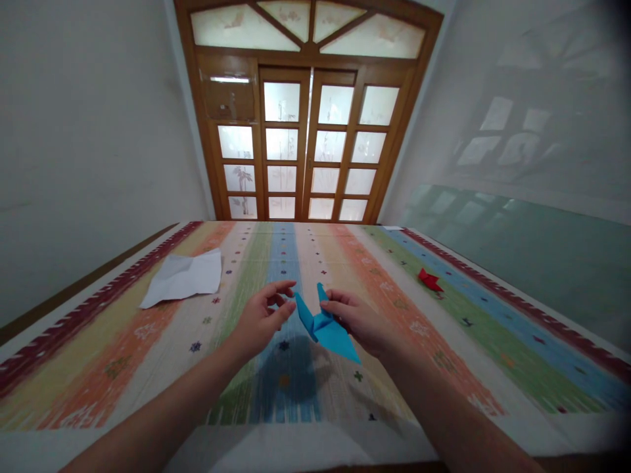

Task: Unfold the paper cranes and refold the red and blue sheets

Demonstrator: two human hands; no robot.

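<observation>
Right at the centre of the frame, the right hand [357, 322] pinches a folded blue origami crane [326, 328] between thumb and fingertips, gripping it near its upper middle fold so that it is lifted clear of the cloth. One pointed tip of the crane sticks up beside the fingers, another wing slants down toward lower right. The left hand [261, 318] sits just beside the crane's left-pointing tip, fingers loosely curled and thumb raised; it holds nothing, and whether a fingertip touches the paper cannot be told. Both forearms reach in from the bottom edge. Beneath them spreads a striped tablecloth [148, 341] in orange, green, blue and cream bands. A creased white sheet of paper [185, 277] lies left of centre, well apart from the hands. A small red origami piece [430, 280] rests right of centre. A wooden glazed door [305, 131] fills the upper middle.
</observation>
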